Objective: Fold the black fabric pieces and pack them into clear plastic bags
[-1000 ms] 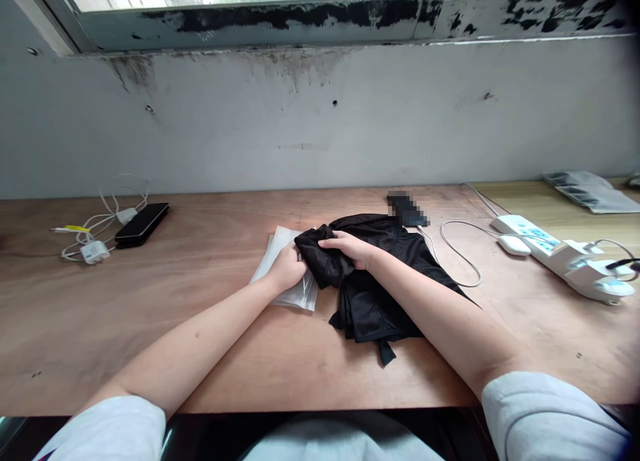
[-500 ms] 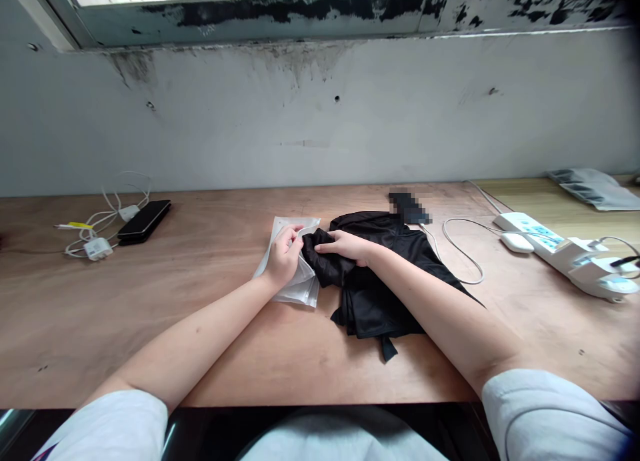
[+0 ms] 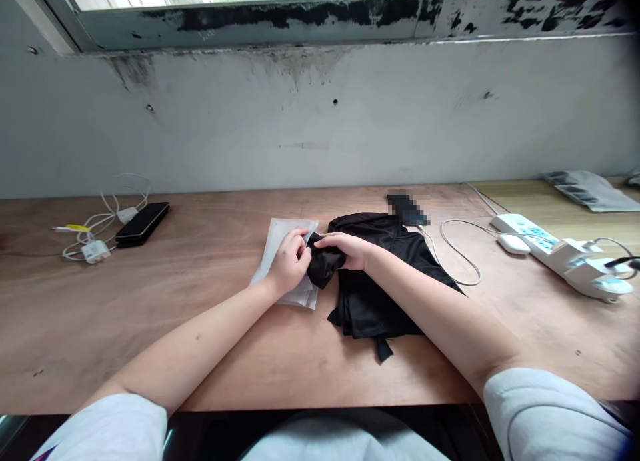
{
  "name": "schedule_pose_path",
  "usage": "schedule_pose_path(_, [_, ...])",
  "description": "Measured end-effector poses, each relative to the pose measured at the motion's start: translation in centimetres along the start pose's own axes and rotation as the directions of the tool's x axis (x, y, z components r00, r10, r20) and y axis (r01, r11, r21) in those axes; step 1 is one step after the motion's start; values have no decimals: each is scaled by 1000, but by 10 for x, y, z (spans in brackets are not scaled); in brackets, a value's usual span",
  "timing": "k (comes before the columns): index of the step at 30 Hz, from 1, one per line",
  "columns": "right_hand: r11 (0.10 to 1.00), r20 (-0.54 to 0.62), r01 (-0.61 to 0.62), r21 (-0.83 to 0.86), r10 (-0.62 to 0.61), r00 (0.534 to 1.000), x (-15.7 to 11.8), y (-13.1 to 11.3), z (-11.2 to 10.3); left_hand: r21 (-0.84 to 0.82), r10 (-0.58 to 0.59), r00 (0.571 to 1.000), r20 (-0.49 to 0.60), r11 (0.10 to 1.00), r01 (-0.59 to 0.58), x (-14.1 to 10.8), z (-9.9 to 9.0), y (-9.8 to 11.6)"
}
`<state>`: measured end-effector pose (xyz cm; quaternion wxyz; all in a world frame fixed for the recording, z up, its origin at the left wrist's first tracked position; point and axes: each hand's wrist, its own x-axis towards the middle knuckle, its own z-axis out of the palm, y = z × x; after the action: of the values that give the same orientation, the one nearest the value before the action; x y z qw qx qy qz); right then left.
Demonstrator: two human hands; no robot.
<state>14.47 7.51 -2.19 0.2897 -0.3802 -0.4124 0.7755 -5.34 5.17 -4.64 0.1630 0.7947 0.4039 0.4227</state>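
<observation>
A whitish, semi-clear plastic bag [image 3: 270,251] lies flat on the wooden table, its opening facing right. My left hand [image 3: 290,257] is closed on the bag's edge at that opening. My right hand [image 3: 350,249] grips a bunched black cloth [image 3: 324,264], whose left end is at the bag's mouth; how far it reaches inside is hidden by my left fingers. Just right of it, a larger folded black garment [image 3: 380,301] with a short strap is spread under my right forearm. I cannot tell whether the two black pieces are joined.
Behind the garment lies a dark, blurred phone [image 3: 409,209] with a white cable. To the right are a white power strip [image 3: 530,234] with plugs, a small white case [image 3: 513,244] and another plastic bag [image 3: 590,191]. A black flat device [image 3: 143,224] and white chargers [image 3: 96,251] lie at left.
The bunched black cloth has become more compact and sits closer against the bag's mouth. My left hand has shifted slightly right and down along the opening, its fingers covering more of the edge.
</observation>
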Motion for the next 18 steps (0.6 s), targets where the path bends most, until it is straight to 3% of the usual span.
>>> schedule_pose_path(5, [999, 184, -44, 8, 42, 982, -5, -1, -2, -15, -76, 996, -37, 997, 76, 2, 1, -7])
schedule_pose_path(8, [999, 194, -40, -24, 44, 980, -2, 1, -4, -8, -71, 997, -6, 997, 71, 0, 2, -2])
schedule_pose_path(13, [995, -8, 100, 27, -99, 995, 5, 10, 6, -27, -67, 996, -54, 997, 66, -4, 4, 7])
schedule_pose_path(18, [921, -221, 248, -301, -320, 921, 9, 29, 33, 1, -62, 996, -57, 998, 62, -4, 5, 16])
